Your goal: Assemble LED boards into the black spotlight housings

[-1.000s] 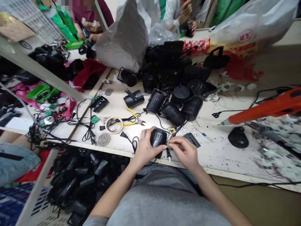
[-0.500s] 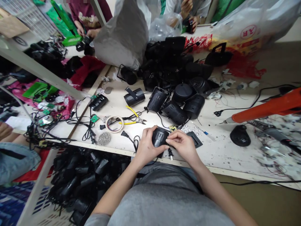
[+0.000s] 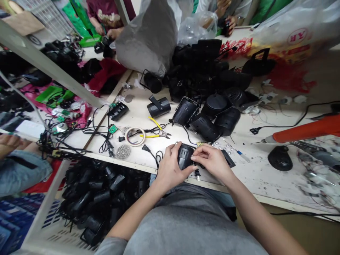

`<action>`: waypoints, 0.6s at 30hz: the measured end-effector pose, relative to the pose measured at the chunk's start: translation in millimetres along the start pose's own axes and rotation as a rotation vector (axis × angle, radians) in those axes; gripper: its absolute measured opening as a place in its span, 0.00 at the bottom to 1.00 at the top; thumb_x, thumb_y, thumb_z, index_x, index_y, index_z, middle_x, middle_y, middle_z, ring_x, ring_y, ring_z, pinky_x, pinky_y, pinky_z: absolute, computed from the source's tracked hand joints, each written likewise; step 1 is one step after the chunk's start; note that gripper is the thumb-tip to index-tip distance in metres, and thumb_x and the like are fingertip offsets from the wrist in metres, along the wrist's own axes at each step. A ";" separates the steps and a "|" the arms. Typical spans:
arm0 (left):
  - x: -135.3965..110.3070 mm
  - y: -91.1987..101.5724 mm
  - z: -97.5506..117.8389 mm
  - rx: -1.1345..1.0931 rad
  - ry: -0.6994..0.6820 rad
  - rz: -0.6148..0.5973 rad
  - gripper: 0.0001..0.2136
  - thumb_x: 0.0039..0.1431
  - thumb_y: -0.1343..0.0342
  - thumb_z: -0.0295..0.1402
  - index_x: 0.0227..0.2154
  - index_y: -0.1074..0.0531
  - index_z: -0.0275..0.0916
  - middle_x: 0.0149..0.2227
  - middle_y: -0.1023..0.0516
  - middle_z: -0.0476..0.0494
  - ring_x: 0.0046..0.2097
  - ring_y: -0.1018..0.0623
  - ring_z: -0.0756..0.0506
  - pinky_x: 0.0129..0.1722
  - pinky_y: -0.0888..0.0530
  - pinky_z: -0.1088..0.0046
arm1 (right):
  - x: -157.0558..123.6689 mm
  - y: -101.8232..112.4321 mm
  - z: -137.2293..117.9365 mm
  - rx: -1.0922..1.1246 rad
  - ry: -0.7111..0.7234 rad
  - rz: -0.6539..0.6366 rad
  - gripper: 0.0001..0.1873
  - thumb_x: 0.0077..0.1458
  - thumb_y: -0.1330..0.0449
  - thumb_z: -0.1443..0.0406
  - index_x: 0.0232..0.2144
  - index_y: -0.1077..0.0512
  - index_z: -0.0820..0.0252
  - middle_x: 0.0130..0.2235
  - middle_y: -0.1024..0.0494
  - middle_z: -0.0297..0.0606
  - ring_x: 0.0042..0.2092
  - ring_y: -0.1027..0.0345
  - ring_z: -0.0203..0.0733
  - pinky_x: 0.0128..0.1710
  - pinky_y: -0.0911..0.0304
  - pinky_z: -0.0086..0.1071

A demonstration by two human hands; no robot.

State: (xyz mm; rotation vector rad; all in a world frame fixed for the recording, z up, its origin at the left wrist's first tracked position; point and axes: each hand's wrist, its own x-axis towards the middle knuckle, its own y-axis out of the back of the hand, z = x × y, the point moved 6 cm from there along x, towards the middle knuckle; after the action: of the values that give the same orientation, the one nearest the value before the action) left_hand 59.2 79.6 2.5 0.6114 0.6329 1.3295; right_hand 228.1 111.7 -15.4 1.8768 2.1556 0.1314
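A black slotted cylindrical housing (image 3: 185, 156) is near the front edge of the bench, gripped by my left hand (image 3: 171, 169) with thumb and fingers around it. Against the housing's right side, the fingertips of my right hand (image 3: 211, 161) are pinched together; what is between them, if anything, is too small to make out. Just below the fingers a two-pin plug (image 3: 197, 175) lies by the bench edge. A flat black square plate (image 3: 228, 158) lies beyond my right hand, with several small clear pieces and a blue-handled screwdriver (image 3: 233, 147) near it.
Several similar black housings (image 3: 203, 127) are heaped behind my hands. Yellow-handled cutters (image 3: 159, 129), a tape roll (image 3: 135, 136) and a dish of screws (image 3: 123, 151) lie left. An orange electric screwdriver (image 3: 305, 130) juts in from the right. A white crate (image 3: 39, 226) of black parts stands below left.
The whole scene has shifted rightward in view as my head turned slightly left. My left hand keeps its hold on the housing, and my right fingertips remain at its side.
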 end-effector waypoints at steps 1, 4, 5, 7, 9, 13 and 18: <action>-1.0 0.0 0.0 0.005 0.004 -0.006 0.43 0.51 0.32 0.48 0.66 0.45 0.42 0.61 0.34 0.32 0.62 0.28 0.32 0.58 0.27 0.51 | -1.3 -0.9 -0.1 0.001 0.013 0.009 0.14 0.44 0.30 0.53 0.23 0.23 0.56 0.30 0.25 0.35 0.32 0.27 0.39 0.35 0.27 0.34; -2.0 0.5 0.3 0.011 0.018 -0.025 0.43 0.51 0.32 0.48 0.66 0.46 0.43 0.62 0.34 0.33 0.63 0.29 0.33 0.60 0.28 0.52 | -5.9 -2.9 0.4 0.006 0.046 0.055 0.15 0.46 0.31 0.52 0.24 0.23 0.56 0.32 0.24 0.37 0.34 0.26 0.41 0.36 0.25 0.35; -2.3 0.9 1.0 0.016 0.024 -0.030 0.44 0.51 0.32 0.48 0.66 0.46 0.43 0.62 0.34 0.33 0.63 0.29 0.33 0.60 0.28 0.53 | -7.8 -3.6 0.7 0.011 0.055 0.066 0.15 0.47 0.31 0.51 0.25 0.22 0.56 0.33 0.24 0.38 0.35 0.26 0.42 0.37 0.25 0.35; -4.2 2.6 3.8 0.044 0.047 -0.026 0.45 0.51 0.32 0.49 0.67 0.47 0.42 0.63 0.35 0.32 0.64 0.30 0.32 0.60 0.28 0.53 | -12.3 -4.5 0.1 0.026 0.082 0.085 0.16 0.49 0.32 0.50 0.26 0.22 0.57 0.34 0.22 0.39 0.35 0.25 0.42 0.37 0.24 0.36; -8.6 4.2 8.6 0.108 0.083 -0.016 0.47 0.52 0.33 0.51 0.69 0.49 0.43 0.65 0.38 0.29 0.63 0.30 0.30 0.58 0.27 0.51 | -18.6 -3.0 -2.3 0.034 0.132 0.122 0.16 0.51 0.33 0.50 0.27 0.21 0.57 0.35 0.22 0.39 0.34 0.25 0.41 0.36 0.24 0.35; -18.5 -0.9 20.3 0.237 0.150 -0.072 0.50 0.51 0.32 0.50 0.71 0.54 0.47 0.67 0.44 0.25 0.62 0.29 0.26 0.57 0.27 0.47 | -37.8 7.5 -9.4 -0.039 0.268 0.261 0.10 0.56 0.35 0.56 0.28 0.22 0.55 0.32 0.22 0.37 0.34 0.25 0.39 0.33 0.26 0.30; -19.3 -7.3 17.7 0.130 0.208 -0.135 0.49 0.51 0.31 0.43 0.71 0.53 0.46 0.64 0.36 0.28 0.60 0.26 0.28 0.57 0.26 0.50 | -65.5 14.6 -15.4 -0.200 0.415 0.301 0.05 0.59 0.36 0.61 0.31 0.22 0.55 0.34 0.21 0.35 0.36 0.26 0.37 0.36 0.30 0.29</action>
State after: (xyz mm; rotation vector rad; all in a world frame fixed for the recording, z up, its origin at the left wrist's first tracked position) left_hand 74.5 58.7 10.8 0.5290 0.9202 1.2401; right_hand 245.7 51.4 12.8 2.1856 1.9791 0.8321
